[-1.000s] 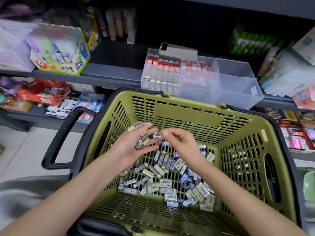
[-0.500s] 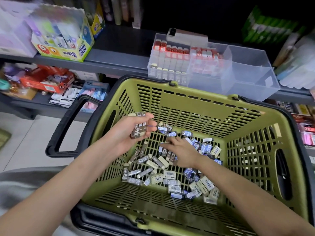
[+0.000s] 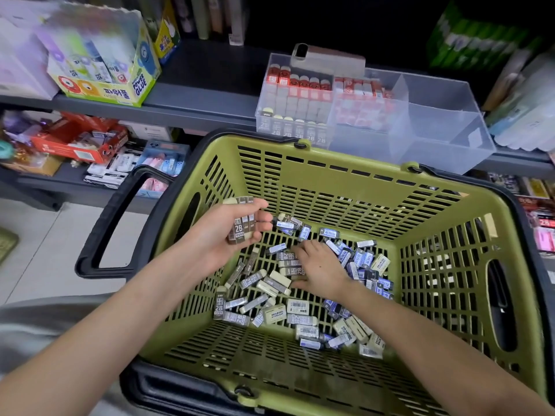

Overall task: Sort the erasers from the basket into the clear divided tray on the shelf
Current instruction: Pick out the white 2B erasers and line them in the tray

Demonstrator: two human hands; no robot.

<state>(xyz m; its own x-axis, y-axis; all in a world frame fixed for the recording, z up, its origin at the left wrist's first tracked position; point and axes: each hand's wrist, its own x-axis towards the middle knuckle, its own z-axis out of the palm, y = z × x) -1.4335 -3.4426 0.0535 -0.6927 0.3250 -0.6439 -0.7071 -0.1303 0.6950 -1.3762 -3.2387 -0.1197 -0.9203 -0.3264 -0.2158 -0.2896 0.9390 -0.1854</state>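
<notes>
A green basket with black handles holds several loose erasers in brown, blue and cream sleeves. My left hand is raised over the basket's left side and grips a stack of brown 2B erasers. My right hand reaches down into the pile, fingers spread on the erasers; whether it grips one is hidden. The clear divided tray stands on the shelf behind the basket. Its left compartments are filled with red and brown erasers, its right compartments are bare.
A phone lies on the tray's back edge. A yellow glue box stands on the shelf at left. Green packs and white packets sit at right. Lower shelves hold more stationery.
My right hand has left my left hand and dropped into the eraser pile. My left hand still holds its stack. The view has tilted slightly.
</notes>
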